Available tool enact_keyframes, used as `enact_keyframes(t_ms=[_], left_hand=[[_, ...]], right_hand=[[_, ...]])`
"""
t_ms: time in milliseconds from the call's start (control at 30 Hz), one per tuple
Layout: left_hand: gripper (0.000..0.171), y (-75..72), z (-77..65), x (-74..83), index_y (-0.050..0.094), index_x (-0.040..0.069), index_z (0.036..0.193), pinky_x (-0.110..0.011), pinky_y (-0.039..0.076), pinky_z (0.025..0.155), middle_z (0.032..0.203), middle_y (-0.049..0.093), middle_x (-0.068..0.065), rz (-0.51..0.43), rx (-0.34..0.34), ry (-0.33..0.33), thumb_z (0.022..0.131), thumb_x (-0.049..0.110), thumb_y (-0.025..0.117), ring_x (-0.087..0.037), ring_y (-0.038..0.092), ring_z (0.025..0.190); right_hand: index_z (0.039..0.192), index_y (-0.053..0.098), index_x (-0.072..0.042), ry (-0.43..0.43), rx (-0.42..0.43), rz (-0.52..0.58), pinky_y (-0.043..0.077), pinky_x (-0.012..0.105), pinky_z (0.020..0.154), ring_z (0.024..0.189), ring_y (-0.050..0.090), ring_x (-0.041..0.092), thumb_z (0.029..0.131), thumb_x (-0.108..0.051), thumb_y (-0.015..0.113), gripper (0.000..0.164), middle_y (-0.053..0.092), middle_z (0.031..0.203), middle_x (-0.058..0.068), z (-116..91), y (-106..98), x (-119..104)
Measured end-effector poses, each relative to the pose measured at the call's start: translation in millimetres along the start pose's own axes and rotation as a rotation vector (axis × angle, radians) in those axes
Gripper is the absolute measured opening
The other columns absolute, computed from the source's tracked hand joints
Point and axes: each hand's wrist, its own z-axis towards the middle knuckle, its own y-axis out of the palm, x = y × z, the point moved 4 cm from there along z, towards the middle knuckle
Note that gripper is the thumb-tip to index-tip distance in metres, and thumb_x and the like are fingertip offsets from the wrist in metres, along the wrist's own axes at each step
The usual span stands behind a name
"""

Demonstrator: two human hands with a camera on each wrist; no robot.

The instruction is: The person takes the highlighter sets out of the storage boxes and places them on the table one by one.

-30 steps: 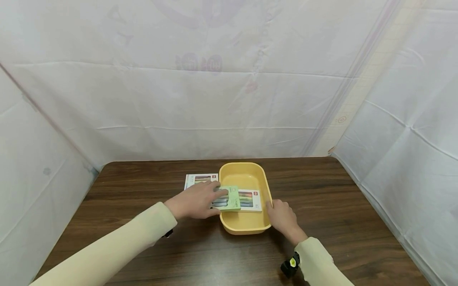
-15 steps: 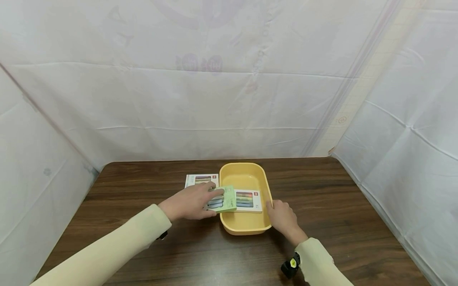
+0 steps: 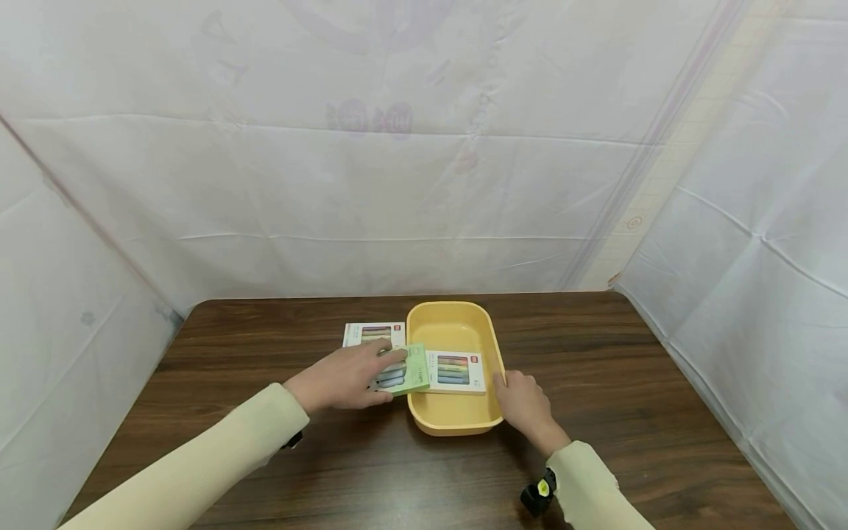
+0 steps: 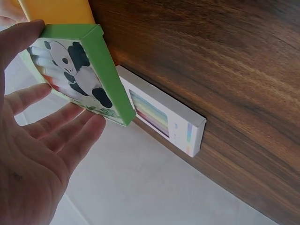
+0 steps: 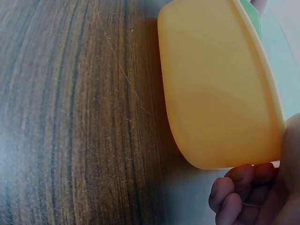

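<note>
My left hand [image 3: 344, 379] holds a flat green pen box [image 3: 416, 368] between thumb and fingertips, tilted over the left rim of a yellow plastic bin [image 3: 457, 412]. The left wrist view shows a panda print and a row of pens on the green pen box [image 4: 111, 77]. A white pen box [image 3: 473, 379] with coloured pens in its window lies in the bin, its left end behind the green one. My right hand [image 3: 526, 405] grips the bin's right rim; its curled fingers [image 5: 241, 180] lie against the outer wall in the right wrist view.
A second white pen box [image 3: 354, 335] lies on the dark wooden table [image 3: 265, 331] left of the bin, partly behind my left hand. White sheeting [image 3: 424, 206] hangs behind the table and along both sides.
My left hand has drawn the green pen box leftward, from over the bin to its left rim. More of the white box in the bin shows. The right hand and bin have stayed put.
</note>
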Motion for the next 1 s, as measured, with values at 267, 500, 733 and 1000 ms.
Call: enact_keyframes(t_ms=[267,500,733,1000], left_hand=[[0.069,4.6,-6.0,-5.8,0.042,0.018,0.144,-0.042,0.051,0.092,0.139,0.049,-0.014,-0.022,0.000,-0.034,0.086,0.045,0.067,-0.026,0.059,0.112],[0.070,8.3,-11.7,-10.6,0.041,0.018,0.145,-0.040,0.051,0.091,0.136,0.050,-0.011,-0.045,-0.002,-0.059,0.086,0.045,0.068,-0.022,0.059,0.107],[0.071,12.5,-16.8,-17.6,0.040,0.016,0.146,-0.039,0.051,0.090,0.136,0.049,-0.010,-0.049,-0.021,-0.083,0.087,0.045,0.066,-0.021,0.060,0.104],[0.070,18.3,-21.5,-29.9,0.042,0.016,0.145,-0.043,0.048,0.097,0.141,0.047,-0.013,-0.090,-0.071,-0.101,0.086,0.042,0.069,-0.027,0.056,0.118]], right_hand=[[0.081,0.064,-0.008,0.003,-0.002,0.006,0.035,0.028,0.043,0.049,0.049,0.015,0.101,-0.031,0.037,0.041,0.054,0.059,0.003,-1,0,1],[0.082,0.064,-0.008,0.007,-0.005,0.010,0.036,0.028,0.043,0.049,0.049,0.015,0.102,-0.031,0.037,0.040,0.054,0.060,0.004,-1,0,1],[0.082,0.064,-0.009,0.006,-0.005,0.010,0.036,0.028,0.043,0.049,0.049,0.015,0.102,-0.032,0.037,0.041,0.055,0.060,0.003,-1,0,0],[0.079,0.063,-0.009,0.004,-0.011,0.010,0.036,0.028,0.044,0.049,0.049,0.015,0.101,-0.032,0.037,0.041,0.054,0.060,0.003,-1,-1,-1]])
